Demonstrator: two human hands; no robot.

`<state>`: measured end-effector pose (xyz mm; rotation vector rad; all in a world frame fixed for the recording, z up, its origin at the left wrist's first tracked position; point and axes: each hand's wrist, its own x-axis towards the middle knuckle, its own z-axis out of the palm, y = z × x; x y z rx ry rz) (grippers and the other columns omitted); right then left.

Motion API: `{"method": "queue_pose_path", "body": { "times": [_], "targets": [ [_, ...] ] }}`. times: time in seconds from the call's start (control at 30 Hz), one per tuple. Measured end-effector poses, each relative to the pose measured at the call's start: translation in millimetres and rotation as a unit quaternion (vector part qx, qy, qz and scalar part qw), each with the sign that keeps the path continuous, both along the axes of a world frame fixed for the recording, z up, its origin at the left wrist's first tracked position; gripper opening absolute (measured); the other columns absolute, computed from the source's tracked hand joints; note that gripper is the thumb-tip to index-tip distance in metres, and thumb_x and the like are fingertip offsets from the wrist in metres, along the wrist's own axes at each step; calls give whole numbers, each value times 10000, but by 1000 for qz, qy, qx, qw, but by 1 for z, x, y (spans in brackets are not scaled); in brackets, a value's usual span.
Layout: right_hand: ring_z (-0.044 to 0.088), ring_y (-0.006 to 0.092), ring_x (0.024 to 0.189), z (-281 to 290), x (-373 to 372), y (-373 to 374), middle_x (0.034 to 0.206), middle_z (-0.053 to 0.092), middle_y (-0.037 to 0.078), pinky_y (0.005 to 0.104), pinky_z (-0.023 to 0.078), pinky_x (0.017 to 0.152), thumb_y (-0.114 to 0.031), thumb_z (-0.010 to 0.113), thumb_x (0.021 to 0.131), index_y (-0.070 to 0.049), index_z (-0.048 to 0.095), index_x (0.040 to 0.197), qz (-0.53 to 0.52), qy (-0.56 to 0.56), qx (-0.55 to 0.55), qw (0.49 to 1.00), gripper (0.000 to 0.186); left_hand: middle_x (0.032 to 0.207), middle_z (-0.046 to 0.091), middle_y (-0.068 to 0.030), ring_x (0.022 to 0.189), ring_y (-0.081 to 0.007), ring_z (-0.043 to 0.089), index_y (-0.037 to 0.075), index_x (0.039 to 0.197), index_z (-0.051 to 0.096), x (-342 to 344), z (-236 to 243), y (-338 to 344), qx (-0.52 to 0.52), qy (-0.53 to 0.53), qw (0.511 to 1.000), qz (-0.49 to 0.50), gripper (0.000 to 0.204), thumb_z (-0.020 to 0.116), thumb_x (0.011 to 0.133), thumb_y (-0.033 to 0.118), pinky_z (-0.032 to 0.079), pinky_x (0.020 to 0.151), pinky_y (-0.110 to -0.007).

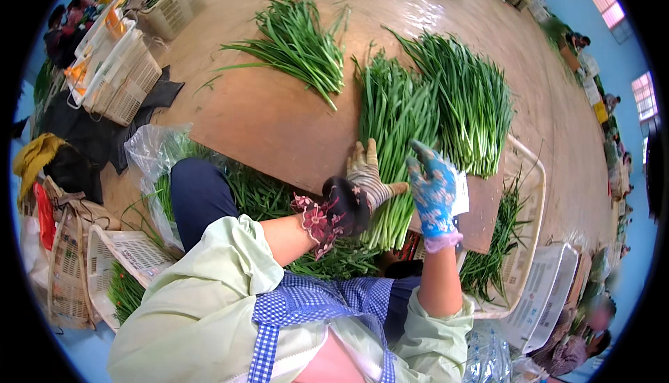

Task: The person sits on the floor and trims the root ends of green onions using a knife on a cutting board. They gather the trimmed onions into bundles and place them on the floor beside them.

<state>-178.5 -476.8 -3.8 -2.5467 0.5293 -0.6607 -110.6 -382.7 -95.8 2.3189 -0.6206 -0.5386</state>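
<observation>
A bundle of garlic chives (396, 104) lies in front of me on a brown board (279, 122), its pale stem ends toward my lap. My left hand (371, 174), in a striped glove with a dark floral cuff, rests against the bundle's left side, fingers spread and thumb across the stems. On the other side is my right hand (433, 188) in a blue patterned glove, fingers stretched out and apart, touching the bundle's right edge. A second thick bundle of chives (467, 97) lies just right of it. A looser pile of chives (301, 45) sits at the board's far left.
Right of the board stands a cream crate (533, 216) holding chives, with a white crate (547, 292) beyond it. Loose greens (258, 191) lie below the board near my legs. Stacked crates (122, 80) and a plastic bag (157, 150) are at left. Other people sit along the walls.
</observation>
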Motion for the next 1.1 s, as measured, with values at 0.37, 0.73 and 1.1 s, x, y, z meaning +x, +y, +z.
{"method": "queue_pose_path", "body": {
  "times": [0.37, 0.73, 1.1],
  "targets": [
    [378, 389, 1250, -43, 293, 7, 1359, 333, 302, 390, 329, 1034, -592, 660, 677, 36, 218, 1389, 29, 249, -13, 968, 1048, 1397, 273, -284, 1320, -352, 267, -17, 1389, 216, 61, 15, 92, -183, 140, 973, -32, 958, 713, 703, 431, 224, 1091, -374],
    [619, 312, 931, -90, 338, 112, 1049, 598, 175, 405, 492, 796, -258, 741, 661, -50, 222, 1411, 19, 299, -110, 948, 935, 1379, 355, -169, 1264, -275, 353, -1, 1382, 278, 161, -12, 166, -422, 327, 783, 318, 654, 595, 879, 272, 310, 1035, -366],
    [635, 288, 890, -89, 223, 145, 974, 645, 187, 336, 497, 800, -199, 712, 686, -1, 237, 1388, 183, 250, 379, 872, 870, 1314, 453, -115, 1160, -320, 446, 90, 1323, 394, 163, 10, 200, -545, 540, 580, 275, 685, 601, 816, 502, 381, 971, -436]
  ]
}}
